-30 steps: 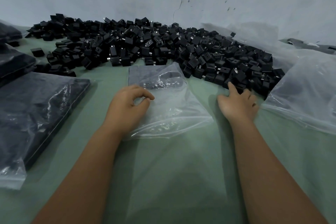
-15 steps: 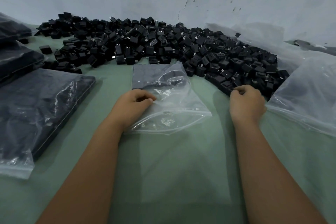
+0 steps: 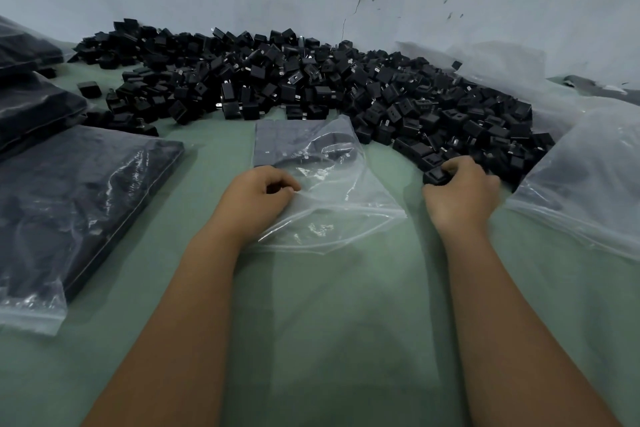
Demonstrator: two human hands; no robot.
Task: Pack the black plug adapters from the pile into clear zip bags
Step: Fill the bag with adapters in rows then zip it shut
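Left hand [image 3: 256, 199] pinches the crinkled clear bag [image 3: 329, 191] at centre frame. Right hand [image 3: 460, 194], fingers curled, grips boxy black adapters [image 3: 434, 175] at the pile [image 3: 311, 87] edge, centre right.

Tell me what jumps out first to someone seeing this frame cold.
The big pile of black plug adapters sprawling along the wall at the back. Next, the two hands in the middle: the left hand pinches the mouth of a clear zip bag lying on the green table, and the right hand grips an adapter at the pile's near edge. Filled bags lie stacked at left.
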